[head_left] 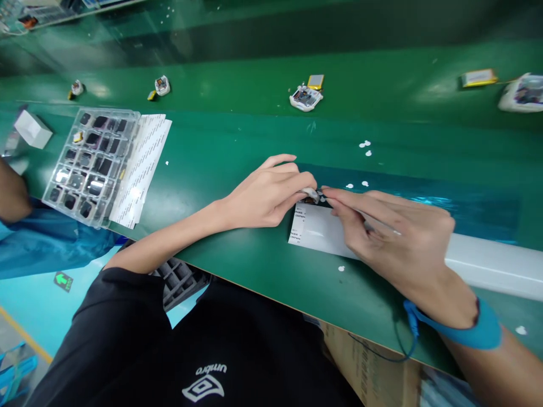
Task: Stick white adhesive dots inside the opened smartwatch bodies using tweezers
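My left hand (275,189) pinches a small white device housing (311,195) just above the table, its fingers largely covering it. From the other side my right hand (390,232) meets it, closed around thin metal tweezers (382,222); their tips are at the housing and too small to make out clearly. Beneath the hands lies a white backing sheet (322,229) with a printed strip at its left end. Small white stickers (365,183) are scattered on a blue film (424,195) behind the right hand.
Open white device housings (306,99) with yellow battery packs (316,82) stand along the back. On the left are a clear compartment tray (91,164), printed sheets (142,164) and a white box (33,129). A co-worker's arm (12,192) is at far left. A cord (401,359) hangs from my right wrist strap.
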`<act>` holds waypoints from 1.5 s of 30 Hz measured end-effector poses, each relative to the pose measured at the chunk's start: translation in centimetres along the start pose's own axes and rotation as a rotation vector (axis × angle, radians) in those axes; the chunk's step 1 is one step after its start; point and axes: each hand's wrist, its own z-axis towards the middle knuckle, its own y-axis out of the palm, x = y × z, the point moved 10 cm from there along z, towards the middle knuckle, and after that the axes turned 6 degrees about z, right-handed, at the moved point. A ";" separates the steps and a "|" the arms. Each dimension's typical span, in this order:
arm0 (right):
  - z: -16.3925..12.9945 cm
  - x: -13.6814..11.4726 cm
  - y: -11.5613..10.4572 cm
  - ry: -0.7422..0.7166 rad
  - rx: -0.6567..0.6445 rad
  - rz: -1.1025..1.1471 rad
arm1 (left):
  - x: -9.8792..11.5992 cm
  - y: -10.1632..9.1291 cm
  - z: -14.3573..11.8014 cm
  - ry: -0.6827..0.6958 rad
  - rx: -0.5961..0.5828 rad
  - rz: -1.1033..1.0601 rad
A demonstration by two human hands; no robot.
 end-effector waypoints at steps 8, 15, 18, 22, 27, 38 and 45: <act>0.2 0.9 -2.0 0.027 0.083 -0.089 | 0.8 -0.4 0.0 0.004 -0.006 -0.011; 0.2 -1.2 -2.5 -0.086 0.060 -0.152 | -6.5 -4.2 -2.3 -0.616 0.459 -0.634; 0.7 -2.5 -2.6 -0.113 0.006 -0.204 | -10.0 -1.1 -3.5 -0.870 0.419 -1.025; 0.7 -3.6 -2.9 -0.117 -0.074 -0.196 | -9.5 1.2 -3.4 -0.962 0.308 -1.318; -1.2 -2.9 -2.9 -0.148 -0.101 -0.136 | -6.6 0.1 -2.3 -0.835 0.296 -1.336; -2.6 -2.8 -1.7 -0.199 -0.259 -0.035 | -5.3 1.0 -3.3 -0.971 0.318 -1.319; -2.0 -3.2 -1.1 -0.223 -0.235 -0.064 | -4.0 0.7 -3.1 -0.979 0.310 -1.340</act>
